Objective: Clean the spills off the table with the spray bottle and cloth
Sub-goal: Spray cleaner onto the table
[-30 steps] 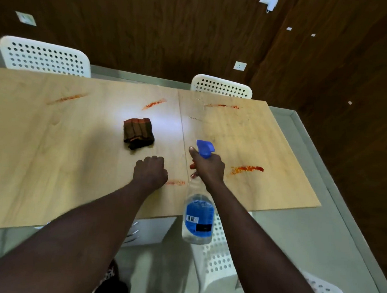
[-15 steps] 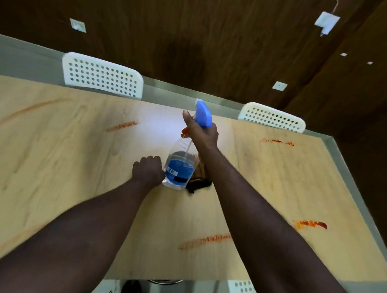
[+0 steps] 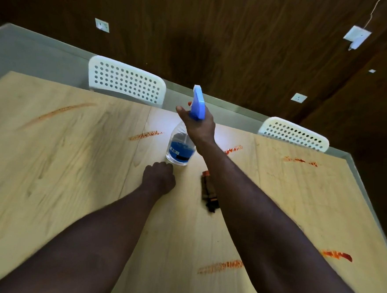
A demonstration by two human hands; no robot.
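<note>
Right hand point(image 3: 199, 126) grips the neck of the clear plastic spray bottle with blue label point(image 3: 180, 150), just under its blue trigger head point(image 3: 198, 103). The bottle is lifted off the light wooden bench point(image 3: 60, 171), tilted, nozzle pointing away toward the far edge.

Left hand point(image 3: 159, 178) is a closed fist holding nothing, knuckles down on the bench just beside the bottle base.

The folded dark brown cloth point(image 3: 208, 192) lies on the bench, partly hidden under the right forearm.

Red-orange spill streaks sit at far left point(image 3: 59, 112), beside the bottle point(image 3: 145, 135), right of the wrist point(image 3: 233, 149), far right point(image 3: 300, 160), near right point(image 3: 336, 254) and near centre point(image 3: 222, 266).

Two white perforated plastic chairs point(image 3: 126, 82) point(image 3: 294, 134) stand at the far edge.
</note>
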